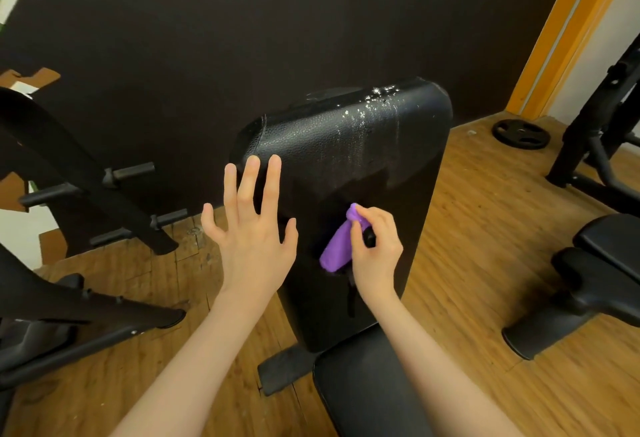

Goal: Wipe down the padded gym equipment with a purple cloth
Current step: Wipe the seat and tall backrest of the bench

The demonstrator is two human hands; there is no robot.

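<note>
- The dark wall (242,21) fills the view beyond both hands, and the wooden plank floor (467,263) spreads beneath them.
- The padded backrest (346,159) of a black weight bench stands upright just in front of both hands; droplets glisten on its upper part, above the right hand.
- The bench seat pad (363,384) lies below the right forearm, close to the camera.
- A black plate rack (86,177) with bare pegs stands to the left of the left hand.
- Another black bench (595,263) sits well to the right of the right hand.
- The left hand (252,228) is spread wide, 5 fingers straight and splayed, holding nothing; its fingertips overlap the backrest's left edge, though I cannot tell whether they touch it.
- The right hand (375,246) has its fingers curled, pinching the purple cloth against the backrest's middle.
- The purple cloth (337,246) is bunched into a roll, hanging leftward and down from the right hand's fingers.
- A black weight plate (521,133) lies flat on the floor, far up and right of the right hand.
</note>
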